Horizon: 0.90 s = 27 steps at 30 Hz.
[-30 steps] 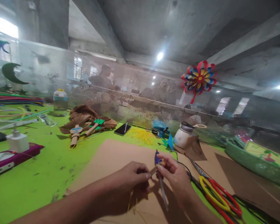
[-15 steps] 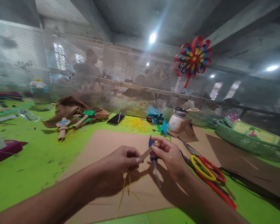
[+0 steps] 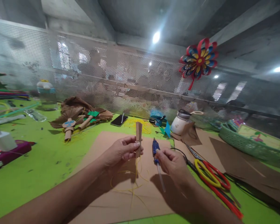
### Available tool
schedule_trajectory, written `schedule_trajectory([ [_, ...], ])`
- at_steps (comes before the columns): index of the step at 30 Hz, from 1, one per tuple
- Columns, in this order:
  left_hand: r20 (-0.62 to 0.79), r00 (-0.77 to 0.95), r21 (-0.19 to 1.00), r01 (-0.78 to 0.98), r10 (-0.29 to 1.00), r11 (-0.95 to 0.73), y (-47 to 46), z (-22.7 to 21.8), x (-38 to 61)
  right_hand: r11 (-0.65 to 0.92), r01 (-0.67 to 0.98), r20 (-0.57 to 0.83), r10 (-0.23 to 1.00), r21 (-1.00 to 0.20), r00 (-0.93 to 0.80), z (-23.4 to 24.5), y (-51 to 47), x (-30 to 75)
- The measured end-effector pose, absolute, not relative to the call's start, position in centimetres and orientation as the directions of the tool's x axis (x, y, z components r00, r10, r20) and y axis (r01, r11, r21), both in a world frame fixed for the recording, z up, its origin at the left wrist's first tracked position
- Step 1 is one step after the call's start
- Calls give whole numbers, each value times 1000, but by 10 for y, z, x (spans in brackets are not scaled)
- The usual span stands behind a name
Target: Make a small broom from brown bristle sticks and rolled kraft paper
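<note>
My left hand (image 3: 124, 151) pinches an upright strip of folded brown paper (image 3: 138, 133) between thumb and fingers. Thin yellow strands (image 3: 137, 169) hang below the paper, over a brown cardboard sheet (image 3: 102, 189). Close by on the right, my right hand (image 3: 174, 161) has its fingers closed around a blue glue gun (image 3: 155, 147). The gun's nozzle points away from me, and a clear glue stick (image 3: 161, 177) sticks out of its back end. My palm hides part of the gun's handle.
Scissors with red and yellow handles (image 3: 207, 172) lie right of my hand. Behind are a white jar (image 3: 180, 123), a phone (image 3: 119, 120), yellow shreds (image 3: 140, 124) and brown paper figures (image 3: 68, 127). A green basket (image 3: 247, 144) stands right, a purple power strip (image 3: 16, 151) left.
My right hand has let go of the brown paper strip and closed on the glue gun. My left hand has turned the strip upright. The view has shifted slightly.
</note>
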<state>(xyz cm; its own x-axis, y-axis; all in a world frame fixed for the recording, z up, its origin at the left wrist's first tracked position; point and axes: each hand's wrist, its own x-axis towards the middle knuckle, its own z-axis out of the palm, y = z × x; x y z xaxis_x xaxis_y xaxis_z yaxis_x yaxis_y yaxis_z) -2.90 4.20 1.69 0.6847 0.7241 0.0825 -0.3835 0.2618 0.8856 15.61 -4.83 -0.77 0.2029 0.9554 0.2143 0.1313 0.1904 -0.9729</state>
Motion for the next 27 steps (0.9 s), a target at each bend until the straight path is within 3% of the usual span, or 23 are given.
schedule_trajectory([
  [6,155,616,888,-429,773,164,49,26,-34,187,168,214,963,-968,165,3,-55,145],
  [10,172,593,880,-452,787,148,43,33,-34,208,163,214,977,-964,19,20,-49,131],
  [16,268,467,860,-511,843,9,48,47,-37,28,-116,48,984,-993,-170,45,-37,112],
  [20,402,267,765,-624,876,-161,66,73,-57,-31,-11,-27,961,-999,-275,60,-42,127],
  [23,493,108,661,-691,864,-291,75,93,-75,10,100,-12,975,-995,-221,64,-49,147],
  [27,473,91,662,-693,876,-286,78,104,-83,40,92,25,987,-995,-159,70,-57,164],
])
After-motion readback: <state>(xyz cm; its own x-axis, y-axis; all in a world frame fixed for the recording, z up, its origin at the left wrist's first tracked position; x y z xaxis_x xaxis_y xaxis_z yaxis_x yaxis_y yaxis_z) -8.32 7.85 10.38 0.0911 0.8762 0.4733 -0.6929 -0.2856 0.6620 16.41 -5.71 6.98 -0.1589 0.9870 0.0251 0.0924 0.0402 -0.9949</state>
